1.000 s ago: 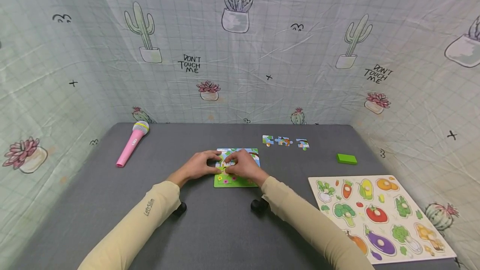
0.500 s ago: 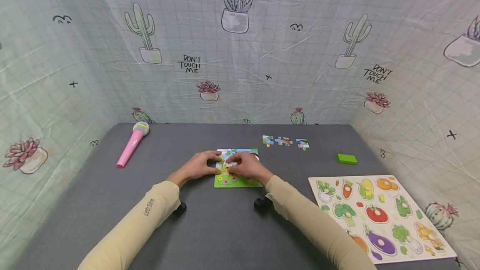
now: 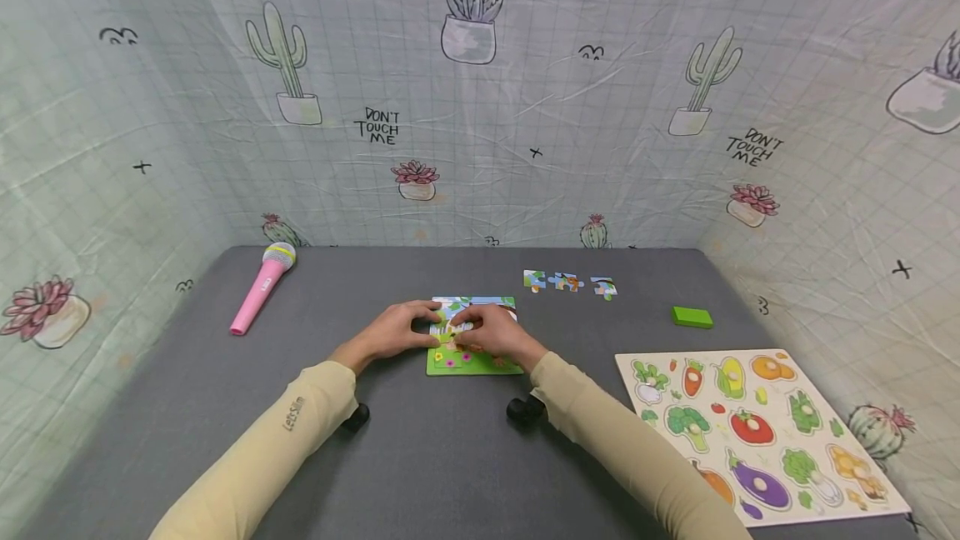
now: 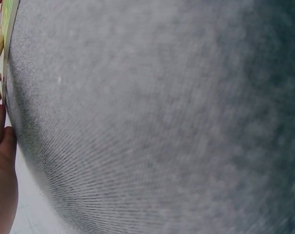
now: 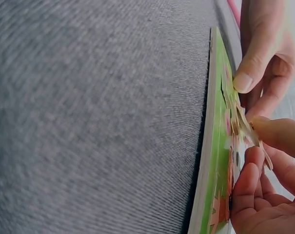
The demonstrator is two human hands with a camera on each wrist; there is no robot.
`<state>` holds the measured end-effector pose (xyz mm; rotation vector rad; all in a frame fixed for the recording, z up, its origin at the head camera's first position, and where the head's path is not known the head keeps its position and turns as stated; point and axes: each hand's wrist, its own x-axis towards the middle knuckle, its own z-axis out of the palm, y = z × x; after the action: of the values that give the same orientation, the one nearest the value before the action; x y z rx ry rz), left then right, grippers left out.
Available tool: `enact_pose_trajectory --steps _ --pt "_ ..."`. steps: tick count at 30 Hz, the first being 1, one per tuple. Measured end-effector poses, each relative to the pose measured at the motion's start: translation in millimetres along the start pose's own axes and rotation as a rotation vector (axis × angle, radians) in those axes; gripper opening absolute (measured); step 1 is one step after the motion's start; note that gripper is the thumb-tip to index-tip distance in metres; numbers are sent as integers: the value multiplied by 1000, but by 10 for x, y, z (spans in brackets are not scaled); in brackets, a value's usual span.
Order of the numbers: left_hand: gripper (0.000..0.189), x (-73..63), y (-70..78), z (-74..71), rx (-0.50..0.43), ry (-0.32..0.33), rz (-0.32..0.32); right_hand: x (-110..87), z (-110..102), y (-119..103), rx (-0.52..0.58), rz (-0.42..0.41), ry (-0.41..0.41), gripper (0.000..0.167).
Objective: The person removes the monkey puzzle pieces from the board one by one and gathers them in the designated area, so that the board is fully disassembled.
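Note:
A small jigsaw puzzle board point(image 3: 457, 371) with a green border lies mid-table, several pieces fitted in its picture. My left hand point(image 3: 388, 332) rests at its left edge, thumb and forefinger spread apart; in the right wrist view the left thumb point(image 5: 244, 82) touches the board's face. Over the middle of the board, my right hand point(image 3: 498, 333) pinches a thin jigsaw piece point(image 5: 248, 130) between thumb and fingers, tilted up from the surface. In the head view the right hand hides most of that piece and the picture under it. The left wrist view catches only some fingers and the board's edge point(image 4: 7, 48).
Behind the board to the right lie three loose jigsaw pieces point(image 3: 566, 282). A green block point(image 3: 692, 317) and a vegetable peg board point(image 3: 720, 407) are at the right. At the back left lies a pink toy microphone point(image 3: 261, 290). Patterned cloth point(image 3: 480, 123) walls the table's back and sides.
My right hand has shifted slightly right and turned over the board, with the pinched jigsaw piece. The left hand has stayed at the left edge.

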<state>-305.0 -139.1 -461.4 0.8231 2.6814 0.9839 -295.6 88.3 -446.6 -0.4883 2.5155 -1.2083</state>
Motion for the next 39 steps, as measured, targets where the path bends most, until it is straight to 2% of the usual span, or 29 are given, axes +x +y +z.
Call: enact_pose_trajectory --steps 9,12,18,26,32,39 --pt "41 -20 -2 3 -10 2 -5 -56 -62 43 144 44 33 25" --pt "42 -20 -1 4 2 0 -3 -65 -139 98 164 59 71 25" --pt "42 -29 16 16 16 4 1 -100 -416 323 167 94 186 24" --pt "38 -52 2 37 30 69 27 -149 -879 618 164 210 276 27" --pt "39 -61 -14 51 16 82 31 -201 -1076 753 176 234 278 30" --pt "42 -60 -7 43 3 64 31 -193 -1130 806 174 216 237 29"
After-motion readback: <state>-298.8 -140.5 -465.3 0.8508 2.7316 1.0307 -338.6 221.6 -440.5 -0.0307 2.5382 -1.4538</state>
